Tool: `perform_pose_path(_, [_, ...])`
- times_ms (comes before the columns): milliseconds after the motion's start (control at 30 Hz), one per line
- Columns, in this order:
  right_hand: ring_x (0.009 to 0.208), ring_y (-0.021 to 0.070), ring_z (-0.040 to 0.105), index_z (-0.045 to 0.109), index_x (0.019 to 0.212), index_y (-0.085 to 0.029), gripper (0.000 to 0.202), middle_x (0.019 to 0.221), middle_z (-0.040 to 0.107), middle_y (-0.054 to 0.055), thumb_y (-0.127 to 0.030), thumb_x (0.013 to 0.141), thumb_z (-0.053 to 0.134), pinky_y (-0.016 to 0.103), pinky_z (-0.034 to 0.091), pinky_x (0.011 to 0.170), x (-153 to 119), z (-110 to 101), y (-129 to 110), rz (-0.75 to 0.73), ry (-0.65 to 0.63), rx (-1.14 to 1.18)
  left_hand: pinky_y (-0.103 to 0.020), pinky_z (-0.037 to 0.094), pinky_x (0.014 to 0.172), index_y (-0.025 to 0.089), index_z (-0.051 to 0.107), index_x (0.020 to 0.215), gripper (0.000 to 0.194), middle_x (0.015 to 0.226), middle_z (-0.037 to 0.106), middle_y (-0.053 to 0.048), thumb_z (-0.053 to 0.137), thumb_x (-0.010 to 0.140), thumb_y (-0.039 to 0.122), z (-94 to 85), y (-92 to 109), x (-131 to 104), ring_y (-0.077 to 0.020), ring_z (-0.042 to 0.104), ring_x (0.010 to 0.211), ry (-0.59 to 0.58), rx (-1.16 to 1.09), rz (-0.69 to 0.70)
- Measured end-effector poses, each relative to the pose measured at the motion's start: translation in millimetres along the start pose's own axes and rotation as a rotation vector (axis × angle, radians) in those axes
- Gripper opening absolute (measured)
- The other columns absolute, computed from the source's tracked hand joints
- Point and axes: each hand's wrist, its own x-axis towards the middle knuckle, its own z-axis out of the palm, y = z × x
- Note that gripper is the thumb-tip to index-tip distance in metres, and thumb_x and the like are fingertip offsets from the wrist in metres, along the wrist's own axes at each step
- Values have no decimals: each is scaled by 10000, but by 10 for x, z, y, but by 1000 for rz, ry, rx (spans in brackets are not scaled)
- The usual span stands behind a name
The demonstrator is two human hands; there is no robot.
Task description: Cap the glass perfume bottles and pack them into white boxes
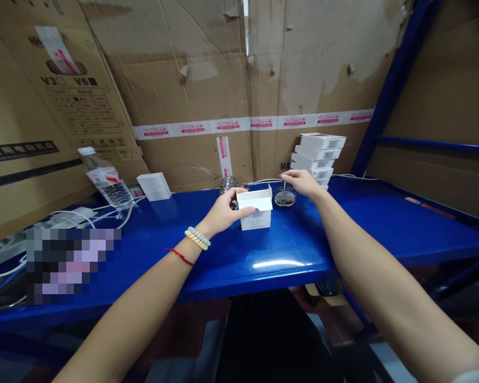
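My left hand (pixel 224 211) grips a small white carton (pixel 256 219), thumb across its near face and fingers at its left side. The carton stands on the blue surface with its top flaps raised. To the right of it, my right hand (pixel 301 183) pinches the narrow top of a round glass bottle, like a perfume bottle (pixel 285 197). Whether the bottle's base touches the surface I cannot tell. A shiny ribbed clear object (pixel 228 184) sits behind my left hand, partly hidden by it.
White boxes (pixel 323 142) are stacked behind my right hand. A single white box (pixel 154 186) and a tilted plastic water bottle (pixel 107 181) are at the left, near white cables (pixel 91 213). Cardboard (pixel 207 85) lines the back of the blue shelf (pixel 207 274); a blue post (pixel 395 80) rises at right.
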Motion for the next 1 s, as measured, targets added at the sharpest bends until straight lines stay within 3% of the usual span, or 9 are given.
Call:
perform_pose_path(167, [696,131,557,704,1006,-136,338,899,694,60,-349,759,615,241,451,620,-16,49,-7,74,20,39,-298,451,730,154,542,1070,509,1016,622,-80,742,666,391,-2,-8,0,-165,574,824,-3,-2,0])
perform_pose_path(300, [781,154,591,682,1054,-135,386,960,688,81,-379,759,636,261,473,697,-34,32,13,59,-2,47,-315,460,767,153,544,1071,503,1033,621,-84,738,671,389,-2,-12,3,-179,584,866,-3,-6,6])
perform_pose_path(400, [867,175,612,597,1181,-131,606,1041,672,109,-351,641,762,265,482,758,-29,-1,56,16,-81,14,-327,468,771,153,533,1089,526,1023,624,-86,741,668,391,3,-18,-2,-188,590,875,1,-5,-6])
perform_pose_path(467, [830,183,620,596,1151,-129,667,975,683,97,-273,540,821,262,486,727,-21,-29,68,29,-157,-117,-335,474,774,155,521,1107,552,1023,626,-88,747,662,391,6,-23,-9,-193,594,879,14,-6,-14])
perform_pose_path(533, [759,184,614,652,981,-140,496,829,684,52,-218,519,814,258,475,675,-15,-56,50,31,-191,-320,-341,476,785,159,509,1126,574,1036,624,-89,751,659,389,6,-25,-16,-195,597,890,27,-4,-11])
perform_pose_path(633, [700,181,596,662,759,-159,238,662,630,7,-199,553,775,252,447,628,-22,-80,-20,6,-140,-502,-337,477,788,162,505,1127,570,1035,623,-84,746,665,394,5,-23,-23,-192,598,891,30,9,-5])
perform_pose_path(733, [662,168,583,664,757,-154,209,656,621,15,-205,579,760,249,442,577,-50,-67,-119,28,-76,-320,-324,477,767,162,513,1100,529,1008,624,-72,731,680,402,15,-24,-16,-185,597,872,36,15,-10])
perform_pose_path(867, [617,138,568,639,918,-135,309,770,636,55,-298,667,715,259,469,531,-124,14,-321,-19,89,245,-307,482,748,159,521,1038,467,976,629,-59,731,680,371,65,-42,11,-175,604,858,36,-119,-31])
perform_pose_path(1000, [598,110,549,609,987,-165,361,798,613,36,-417,732,653,259,480,547,-239,133,-555,-159,81,489,-324,500,738,156,478,1133,592,930,661,-59,767,642,317,121,-31,25,-177,637,814,38,-339,-113])
